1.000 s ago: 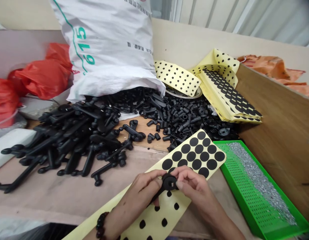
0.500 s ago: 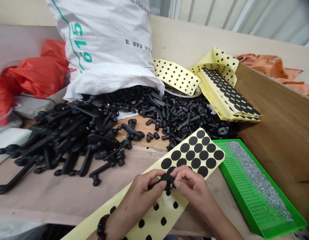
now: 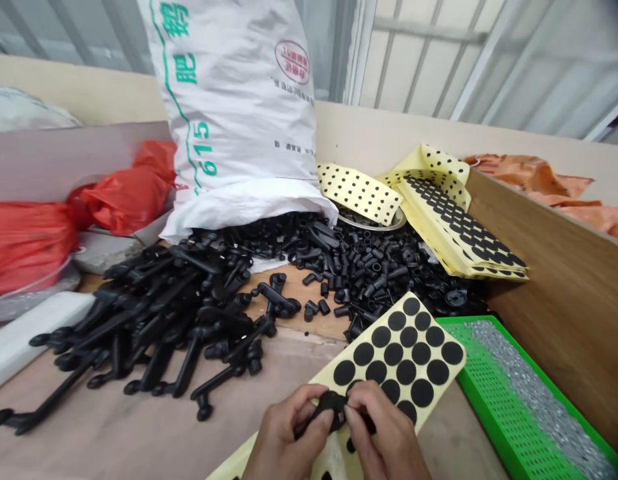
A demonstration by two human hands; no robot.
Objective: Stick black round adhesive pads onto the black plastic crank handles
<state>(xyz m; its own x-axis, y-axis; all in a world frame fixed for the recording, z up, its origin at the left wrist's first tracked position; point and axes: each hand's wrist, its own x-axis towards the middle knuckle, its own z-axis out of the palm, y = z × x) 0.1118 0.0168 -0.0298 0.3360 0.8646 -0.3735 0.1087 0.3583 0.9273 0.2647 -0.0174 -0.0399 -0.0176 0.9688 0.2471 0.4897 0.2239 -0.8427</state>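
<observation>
Pinches black plastic crank part between left hand and right hand; runs lower-left to upper-right, round end rightward, over yellow sticker sheet.

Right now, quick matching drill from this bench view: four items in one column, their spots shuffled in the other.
Items
1. white sack
2. green tray
3. red bags
4. small black part

Spots
A. pinched between left hand and right hand
B. far left of the bench
C. lower right, holding small silver pieces
D. at the back, mouth down on the heap of black parts

Pairs: 1-D, 2-C, 3-B, 4-A
</observation>
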